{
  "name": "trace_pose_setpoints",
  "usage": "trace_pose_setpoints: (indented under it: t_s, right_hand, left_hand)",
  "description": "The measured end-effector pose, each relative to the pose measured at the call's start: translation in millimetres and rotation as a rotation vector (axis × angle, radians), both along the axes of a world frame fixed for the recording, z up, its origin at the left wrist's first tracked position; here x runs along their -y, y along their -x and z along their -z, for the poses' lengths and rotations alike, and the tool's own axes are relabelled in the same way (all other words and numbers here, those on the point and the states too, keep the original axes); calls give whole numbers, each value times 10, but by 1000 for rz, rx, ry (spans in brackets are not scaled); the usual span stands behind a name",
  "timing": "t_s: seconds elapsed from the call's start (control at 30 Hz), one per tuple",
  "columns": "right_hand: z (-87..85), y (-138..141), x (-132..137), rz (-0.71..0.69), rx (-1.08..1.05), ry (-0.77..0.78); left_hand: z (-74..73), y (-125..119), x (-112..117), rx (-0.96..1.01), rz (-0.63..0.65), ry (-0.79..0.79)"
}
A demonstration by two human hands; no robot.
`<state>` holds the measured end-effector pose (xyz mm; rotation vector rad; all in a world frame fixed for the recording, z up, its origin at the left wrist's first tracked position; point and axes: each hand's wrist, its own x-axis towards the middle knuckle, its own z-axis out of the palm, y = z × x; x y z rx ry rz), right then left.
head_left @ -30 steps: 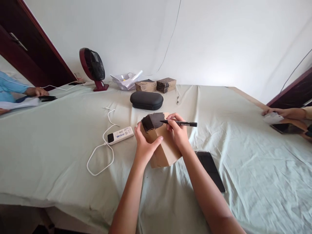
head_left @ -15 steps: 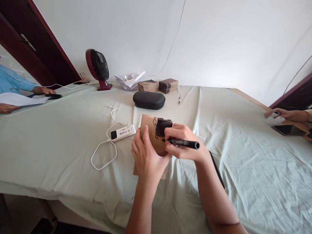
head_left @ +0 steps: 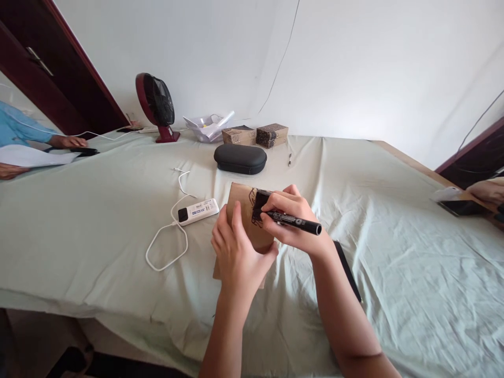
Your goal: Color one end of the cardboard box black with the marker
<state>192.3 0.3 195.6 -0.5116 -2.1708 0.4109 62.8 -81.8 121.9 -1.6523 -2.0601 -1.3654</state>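
A small brown cardboard box (head_left: 246,210) stands on the pale green cloth (head_left: 98,220) just in front of me. My left hand (head_left: 237,253) wraps round its near side, fingers closed on it. My right hand (head_left: 293,220) pinches a black marker (head_left: 293,222), whose tip touches a black inked patch on the box's upper face. Scribbled lines edge that patch.
A white gadget (head_left: 198,210) with a looped white cable lies left of the box. A dark phone (head_left: 347,270) lies under my right forearm. Farther back are a black case (head_left: 240,158), two decorated boxes (head_left: 254,135), a pen (head_left: 290,159) and a red fan (head_left: 156,106). Other people's hands show at both edges.
The box has been turned, so a mostly plain face with a smaller inked patch now faces up. My left hand shifted from its left side to its near side; the marker dropped onto the patch.
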Motion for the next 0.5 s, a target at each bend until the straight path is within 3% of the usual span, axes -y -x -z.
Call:
trace_pose_setpoints:
  t_s: [0.23, 0.5]
  right_hand:
    - [-53, -45, 14, -123, 59, 25]
    - [-40, -31, 11, -119, 58, -13]
  left_hand:
    - [8, 26, 14, -75, -19, -8]
    - [26, 18, 41, -102, 13, -15]
